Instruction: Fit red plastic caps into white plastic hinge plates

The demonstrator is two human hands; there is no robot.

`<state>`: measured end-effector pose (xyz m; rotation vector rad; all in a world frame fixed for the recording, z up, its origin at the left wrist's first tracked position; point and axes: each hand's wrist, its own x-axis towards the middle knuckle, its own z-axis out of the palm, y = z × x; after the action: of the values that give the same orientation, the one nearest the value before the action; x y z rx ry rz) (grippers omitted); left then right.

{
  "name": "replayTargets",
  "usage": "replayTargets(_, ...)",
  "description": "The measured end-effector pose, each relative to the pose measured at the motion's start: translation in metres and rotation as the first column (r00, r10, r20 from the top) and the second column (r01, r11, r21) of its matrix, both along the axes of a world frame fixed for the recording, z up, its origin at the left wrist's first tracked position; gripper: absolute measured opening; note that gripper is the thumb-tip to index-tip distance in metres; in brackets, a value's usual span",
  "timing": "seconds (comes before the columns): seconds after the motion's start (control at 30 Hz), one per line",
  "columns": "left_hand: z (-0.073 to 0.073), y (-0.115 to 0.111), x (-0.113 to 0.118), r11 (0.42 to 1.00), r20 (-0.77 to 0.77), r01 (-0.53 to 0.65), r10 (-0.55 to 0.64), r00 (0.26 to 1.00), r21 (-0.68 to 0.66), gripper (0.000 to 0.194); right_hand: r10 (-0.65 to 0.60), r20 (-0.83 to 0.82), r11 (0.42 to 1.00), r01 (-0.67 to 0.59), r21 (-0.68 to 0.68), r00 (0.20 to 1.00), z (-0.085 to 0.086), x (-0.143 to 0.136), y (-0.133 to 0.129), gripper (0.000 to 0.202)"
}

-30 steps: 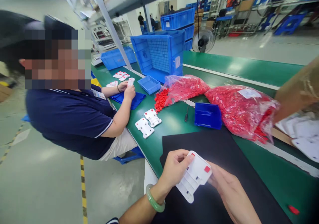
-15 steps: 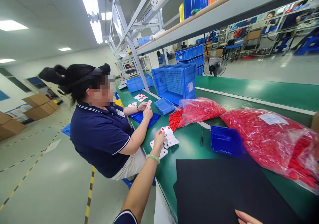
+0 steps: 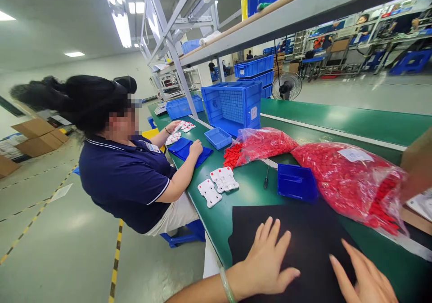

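Observation:
Over the black mat [image 3: 249,222], my left hand [image 3: 268,262] has its fingers spread and holds nothing; a pale green bangle circles its wrist. My right hand [image 3: 364,276] is at the mat's right part, thumb and fingers apart, also with nothing in it. White plates with red squares [image 3: 224,179] lie on the green table beyond the mat, some overlapping, and a single white plate [image 3: 209,193] lies beside them. A dark blue tray [image 3: 297,182] sits just past the mat, with a screwdriver [image 3: 266,178] to its left.
Bags of red parts [image 3: 351,177] lie at the right and centre, one spilling red pieces [image 3: 232,154]. A small blue tray [image 3: 218,138] and a large blue crate [image 3: 232,105] stand behind. A seated co-worker [image 3: 124,181] is at the left, a hand on blue cloth.
My left hand has let go of the white plate and come back over the mat, fingers spread. More of my right hand shows. The co-worker's one hand has reached to the far white plates.

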<state>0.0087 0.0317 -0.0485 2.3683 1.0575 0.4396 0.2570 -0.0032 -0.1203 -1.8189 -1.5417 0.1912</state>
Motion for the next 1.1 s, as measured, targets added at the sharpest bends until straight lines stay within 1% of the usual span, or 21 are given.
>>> replayTargets(0.03, 0.0, -0.008, 0.007, 0.997, -0.055, 0.073, -0.074, 0.996, -0.011, 0.076, -0.004, 0.095, 1.0, 0.003, 0.003, 0.995, 0.006, 0.0, 0.012, 0.062)
replayTargets(0.07, 0.001, -0.014, 0.013, 0.992, -0.093, 0.124, -0.125, 0.988, -0.018, 0.077, -0.038, 0.161, 0.999, 0.036, 0.01, 0.986, 0.012, 0.0, 0.023, 0.062)
replayTargets(0.13, 0.001, -0.017, 0.019, 0.981, -0.145, 0.196, -0.196, 0.97, -0.015, 0.077, -0.106, 0.215, 0.993, 0.115, -0.032, 0.971, 0.021, -0.001, 0.039, 0.06)
replayTargets(0.2, -0.002, -0.015, 0.023, 0.972, -0.17, 0.234, -0.231, 0.958, -0.002, 0.076, -0.122, 0.238, 0.986, 0.146, -0.083, 0.964, 0.027, -0.005, 0.043, 0.054)
replayTargets(0.27, -0.008, -0.013, 0.025, 0.969, -0.177, 0.248, -0.241, 0.954, 0.017, 0.076, -0.058, 0.242, 0.988, 0.09, -0.126, 0.969, 0.03, -0.016, 0.035, 0.048)
replayTargets(0.37, -0.016, -0.012, 0.026, 0.967, -0.189, 0.249, -0.236, 0.953, 0.049, 0.075, 0.133, 0.235, 0.981, -0.094, -0.172, 0.963, 0.033, -0.043, 0.019, 0.034)
replayTargets(0.43, -0.018, -0.013, 0.027, 0.968, -0.198, 0.24, -0.222, 0.955, 0.069, 0.076, 0.212, 0.243, 0.968, -0.168, -0.188, 0.947, 0.032, -0.058, 0.018, 0.028)
replayTargets(0.5, -0.02, -0.012, 0.027, 0.967, -0.204, 0.237, -0.215, 0.955, 0.089, 0.078, 0.209, 0.27, 0.968, -0.16, -0.193, 0.94, 0.031, -0.064, 0.026, 0.029)
replayTargets(0.6, -0.021, -0.011, 0.026, 0.959, -0.228, 0.257, -0.225, 0.947, 0.122, 0.077, 0.145, 0.34, 0.978, -0.082, -0.192, 0.929, 0.034, -0.056, 0.044, 0.03)
replayTargets(0.67, -0.025, -0.012, 0.025, 0.949, -0.262, 0.265, -0.216, 0.941, 0.17, 0.074, 0.081, 0.397, 0.983, -0.007, -0.184, 0.914, 0.043, -0.04, 0.049, 0.029)
replayTargets(0.73, -0.032, -0.011, 0.023, 0.929, -0.299, 0.274, -0.196, 0.934, 0.248, 0.071, -0.005, 0.451, 0.982, 0.089, -0.166, 0.892, 0.055, -0.017, 0.041, 0.032)
replayTargets(0.8, -0.041, -0.008, 0.021, 0.9, -0.315, 0.278, -0.172, 0.934, 0.335, 0.068, -0.087, 0.491, 0.972, 0.183, -0.151, 0.867, 0.069, 0.012, 0.021, 0.036)
replayTargets(0.87, -0.05, -0.005, 0.019, 0.865, -0.318, 0.296, -0.17, 0.933, 0.405, 0.067, -0.163, 0.517, 0.95, 0.276, -0.149, 0.84, 0.081, 0.047, -0.007, 0.035)
replayTargets(0.93, -0.057, -0.002, 0.017, 0.835, -0.324, 0.312, -0.172, 0.93, 0.453, 0.066, -0.249, 0.534, 0.91, 0.383, -0.155, 0.808, 0.09, 0.087, -0.038, 0.033)
replayTargets(1.0, -0.061, 0.001, 0.015, 0.814, -0.326, 0.322, -0.173, 0.929, 0.484, 0.066, -0.337, 0.549, 0.853, 0.495, -0.167, 0.765, 0.096, 0.132, -0.064, 0.032)
replayTargets(1.07, -0.062, 0.004, 0.013, 0.799, -0.329, 0.332, -0.179, 0.927, 0.501, 0.066, -0.394, 0.559, 0.798, 0.573, -0.186, 0.73, 0.1, 0.176, -0.077, 0.035)
replayTargets(1.1, -0.061, 0.006, 0.013, 0.794, -0.33, 0.334, -0.179, 0.927, 0.508, 0.066, -0.408, 0.561, 0.779, 0.595, -0.198, 0.721, 0.102, 0.197, -0.078, 0.037)
